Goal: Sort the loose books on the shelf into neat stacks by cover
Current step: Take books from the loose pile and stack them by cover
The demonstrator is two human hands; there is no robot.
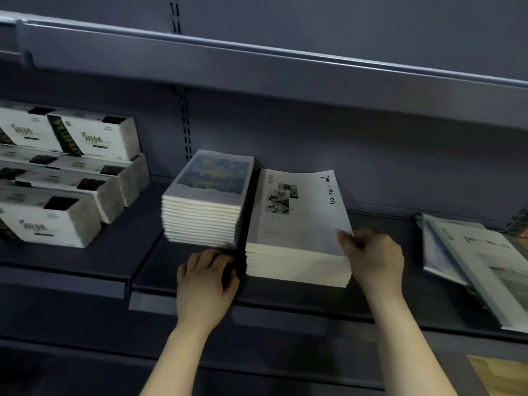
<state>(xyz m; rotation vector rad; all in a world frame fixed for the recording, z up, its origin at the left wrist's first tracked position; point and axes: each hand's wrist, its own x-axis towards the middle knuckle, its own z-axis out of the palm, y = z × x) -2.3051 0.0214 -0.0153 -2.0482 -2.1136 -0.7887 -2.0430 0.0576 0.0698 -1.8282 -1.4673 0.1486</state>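
Note:
Two book stacks stand side by side on the dark shelf. The left stack has a blue and yellow picture cover. The right stack has white covers printed with black lettering. My right hand pinches the near right corner of that stack's top book between thumb and fingers. My left hand rests on the shelf in front of the gap between the stacks, fingers curled, holding nothing that I can see. A few loose white-cover books lie askew at the far right.
White tissue packs are piled on the left part of the shelf. An upper shelf overhangs the books. A brown cardboard surface shows at the lower right.

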